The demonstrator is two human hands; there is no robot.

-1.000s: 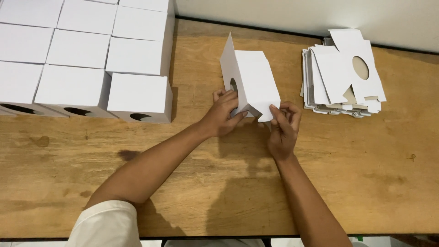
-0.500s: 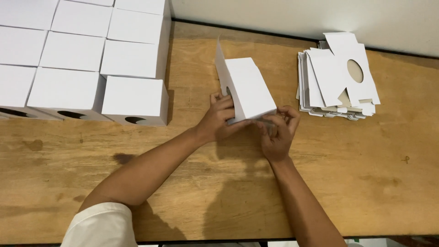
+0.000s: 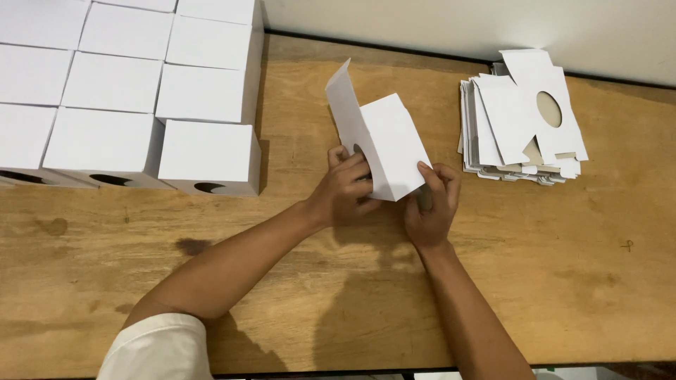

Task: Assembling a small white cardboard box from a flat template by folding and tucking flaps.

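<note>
Holding a half-formed white cardboard box (image 3: 386,144) between both hands, the person works at about the middle of the wooden table (image 3: 338,281). Box stands tilted, one flap raised at its far end, its near end down by the hands and just above the tabletop.

Left hand (image 3: 345,190): fingers curled round the box's left side near the bottom, fingertips pressed on the panel by a dark cut-out; closed grip, nothing else in it.

Right hand (image 3: 431,207): fingers bent and pinched on the box's lower right corner, thumb on the top face; also closed on the card. What the fingers do beneath the box cannot be told.

Left of the box, well apart: a block of finished white boxes (image 3: 134,91) set tight in rows, running out of view at the table's far left corner. The nearest row shows dark rounded cut-outs on its front faces.

Right of the box, apart from it: a stack of flat white box blanks (image 3: 521,123), loosely squared, the top sheet askew with an oval hole in it.

Beyond the box, a pale wall (image 3: 458,28) meets the table's far edge. White short sleeve (image 3: 158,348) on the left arm, at the lower edge of view.
</note>
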